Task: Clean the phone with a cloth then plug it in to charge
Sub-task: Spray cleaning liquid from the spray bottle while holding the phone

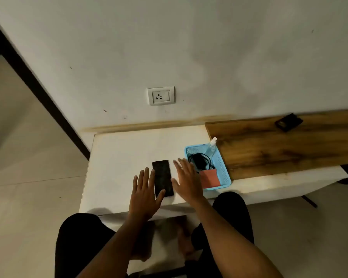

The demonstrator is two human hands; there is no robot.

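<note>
Hands flank the dark phone (162,178) on the white table (121,157): left hand (144,194) and right hand (186,180) both spread, palms down, gripping nothing; no writing legible.

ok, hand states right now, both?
Left hand: open, fingers spread, holding nothing, beside the phone.
Right hand: open, holding nothing, between the phone and the blue basket.

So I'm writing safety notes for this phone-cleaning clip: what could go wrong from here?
The phone lies close to the table's front edge, so a careless wipe could push it off. The spray bottle leans in the blue basket beside the black charger; liquid could wet the charger before it goes into the wall socket. Both the left hand and right hand are open and empty.
</note>
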